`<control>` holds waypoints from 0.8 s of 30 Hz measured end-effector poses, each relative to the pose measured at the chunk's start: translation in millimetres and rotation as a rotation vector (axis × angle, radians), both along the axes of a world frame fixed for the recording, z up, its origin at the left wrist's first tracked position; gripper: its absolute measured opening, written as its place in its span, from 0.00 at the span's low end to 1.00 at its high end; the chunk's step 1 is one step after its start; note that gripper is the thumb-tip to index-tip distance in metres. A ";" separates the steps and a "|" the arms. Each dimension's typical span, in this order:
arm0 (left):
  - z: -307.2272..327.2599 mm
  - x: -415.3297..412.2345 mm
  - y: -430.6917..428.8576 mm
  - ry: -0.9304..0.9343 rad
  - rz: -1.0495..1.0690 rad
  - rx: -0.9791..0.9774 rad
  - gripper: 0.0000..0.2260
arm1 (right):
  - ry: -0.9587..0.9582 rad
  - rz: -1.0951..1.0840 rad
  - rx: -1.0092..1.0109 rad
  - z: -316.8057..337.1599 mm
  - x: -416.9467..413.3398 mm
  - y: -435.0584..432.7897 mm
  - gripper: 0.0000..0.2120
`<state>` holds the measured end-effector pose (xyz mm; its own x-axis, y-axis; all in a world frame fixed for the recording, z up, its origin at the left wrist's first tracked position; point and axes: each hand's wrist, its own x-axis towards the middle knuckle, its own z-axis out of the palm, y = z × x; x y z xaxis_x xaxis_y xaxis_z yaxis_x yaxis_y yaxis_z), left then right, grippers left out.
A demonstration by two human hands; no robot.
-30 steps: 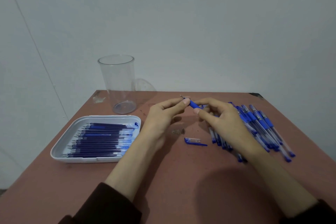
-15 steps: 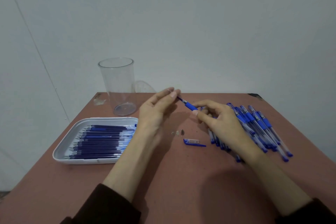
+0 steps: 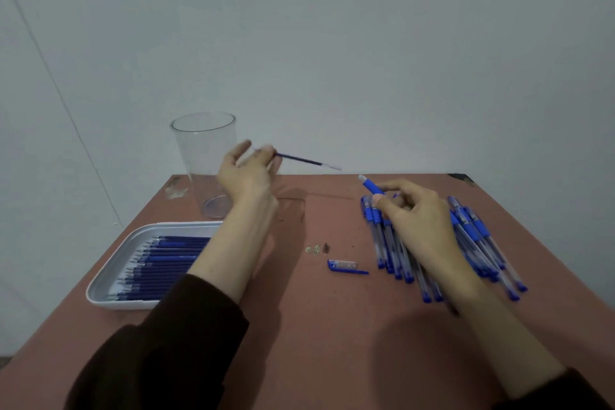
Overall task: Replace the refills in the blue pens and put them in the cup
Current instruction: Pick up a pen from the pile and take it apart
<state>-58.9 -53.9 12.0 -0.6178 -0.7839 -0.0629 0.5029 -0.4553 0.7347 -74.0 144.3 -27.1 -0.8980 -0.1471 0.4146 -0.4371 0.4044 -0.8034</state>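
The desk carries a white tray of fresh refills at the left, with the empty clear cup standing behind the tray. A heap of blue pens lies at the right.

The left hand is raised in front of the cup and pinches one end of a refill between thumb and fingertips. The right hand is curled round a pen barrel just above the heap. The refill is clear of the barrel. Its free end points right and slightly down at the barrel's open mouth, and the two lie nearly on one line with a gap between.

The tray is below the left hand and on its side, so that hand is the nearer one for fetching a new refill. Those refills lie left to right. A loose cap and a small tip piece lie on the desk between the arms.
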 end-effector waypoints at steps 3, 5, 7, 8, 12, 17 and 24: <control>-30.3 -16.8 4.9 -0.246 -0.031 -0.203 0.12 | 0.019 -0.002 0.022 0.3 1.4 0.5 0.03; -45.2 -22.8 1.7 -0.451 -0.103 -0.423 0.10 | 0.029 0.000 0.037 0.0 1.9 1.1 0.03; -49.8 -22.9 -2.2 -0.576 -0.225 -0.619 0.09 | 0.027 0.000 0.036 0.4 1.5 1.3 0.03; -49.1 -21.7 -3.8 -0.597 -0.299 -0.710 0.07 | 0.026 0.000 0.034 0.7 1.3 1.4 0.03; -37.5 -21.1 -14.6 -0.689 -0.468 -1.262 0.09 | 0.040 -0.002 0.049 1.1 1.7 0.4 0.03; -31.4 -26.2 -25.6 -0.848 -0.514 -1.808 0.11 | 0.056 0.004 0.074 1.4 2.9 0.1 0.04; -33.1 -28.3 -26.5 -0.909 -0.486 -1.883 0.13 | 0.047 0.029 0.101 -2.4 1.5 -1.2 0.06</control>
<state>-87.2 -80.3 -21.1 -0.9933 -0.0826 0.0810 -0.0591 0.9642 0.2583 -72.6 143.1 -29.5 -0.8729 -0.2157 0.4377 -0.4857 0.4691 -0.7376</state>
